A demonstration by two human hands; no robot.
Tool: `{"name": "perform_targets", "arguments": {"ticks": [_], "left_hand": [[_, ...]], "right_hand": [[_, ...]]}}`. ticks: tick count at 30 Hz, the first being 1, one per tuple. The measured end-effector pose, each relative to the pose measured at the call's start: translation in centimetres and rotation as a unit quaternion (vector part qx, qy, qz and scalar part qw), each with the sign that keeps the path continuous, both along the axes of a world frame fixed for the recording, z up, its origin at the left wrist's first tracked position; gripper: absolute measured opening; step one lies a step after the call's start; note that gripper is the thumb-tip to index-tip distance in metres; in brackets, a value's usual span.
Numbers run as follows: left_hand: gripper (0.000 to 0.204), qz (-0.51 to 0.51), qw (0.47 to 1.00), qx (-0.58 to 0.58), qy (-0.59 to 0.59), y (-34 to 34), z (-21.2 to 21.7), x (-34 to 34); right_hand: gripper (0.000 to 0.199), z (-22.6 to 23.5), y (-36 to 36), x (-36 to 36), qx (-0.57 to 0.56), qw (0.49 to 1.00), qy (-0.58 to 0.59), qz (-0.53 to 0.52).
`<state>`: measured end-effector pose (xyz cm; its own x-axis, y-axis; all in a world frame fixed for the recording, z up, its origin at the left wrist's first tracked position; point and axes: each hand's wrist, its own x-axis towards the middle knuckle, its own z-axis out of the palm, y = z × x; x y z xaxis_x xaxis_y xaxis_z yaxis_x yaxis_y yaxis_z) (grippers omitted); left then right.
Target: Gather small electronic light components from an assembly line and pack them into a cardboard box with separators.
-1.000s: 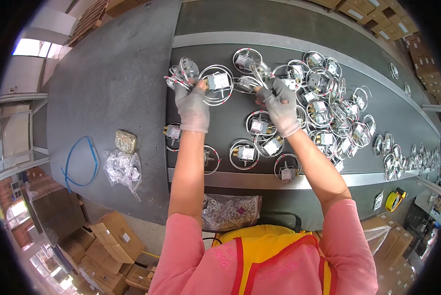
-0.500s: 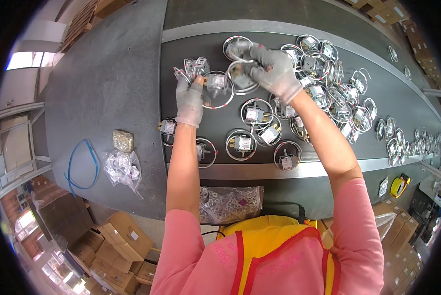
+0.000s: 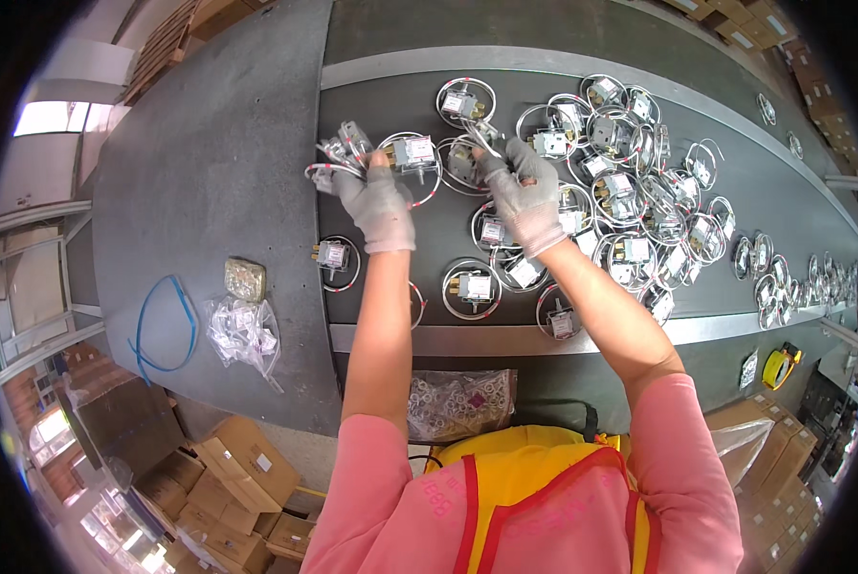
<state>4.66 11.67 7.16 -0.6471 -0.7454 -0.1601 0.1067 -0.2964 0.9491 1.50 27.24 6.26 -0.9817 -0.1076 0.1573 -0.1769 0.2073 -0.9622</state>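
Observation:
My left hand (image 3: 381, 209), in a thin pale glove, is closed round several thermostats (image 3: 352, 143) with coiled metal tubes, which stick out past its fingers. Its thumb touches another thermostat (image 3: 412, 151), white-labelled with brass terminals, whose coil hangs below it. To the right, my gloved right hand (image 3: 529, 196) has its fingers closed at a thermostat (image 3: 484, 134); part of it is hidden and blurred. Beneath those fingertips lies a coiled thermostat (image 3: 462, 165). One more thermostat (image 3: 460, 103) rests just beyond, on the dark conveyor belt (image 3: 390, 96).
Many coiled thermostats (image 3: 630, 196) lie heaped to the right. A few lie nearer me, including one thermostat (image 3: 471, 286) by the metal rail (image 3: 467, 340). On the grey table at left are a blue strap (image 3: 194, 325), a tape-wrapped block (image 3: 245, 279) and a clear plastic bag (image 3: 242, 330).
My right hand has come nearer to me, with its fingers drawn together. My left hand has shifted slightly, and the thermostat by its thumb has turned label up.

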Motion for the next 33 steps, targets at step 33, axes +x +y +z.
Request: {"name": "perform_targets", "arguments": {"ticks": [33], "left_hand": [[0.027, -0.343, 0.93, -0.103, -0.081, -3.9, 0.5, 0.2]], "right_hand": [[0.03, 4.6, 3.3, -5.1, 0.004, 0.935, -0.265, 0.235]]}}
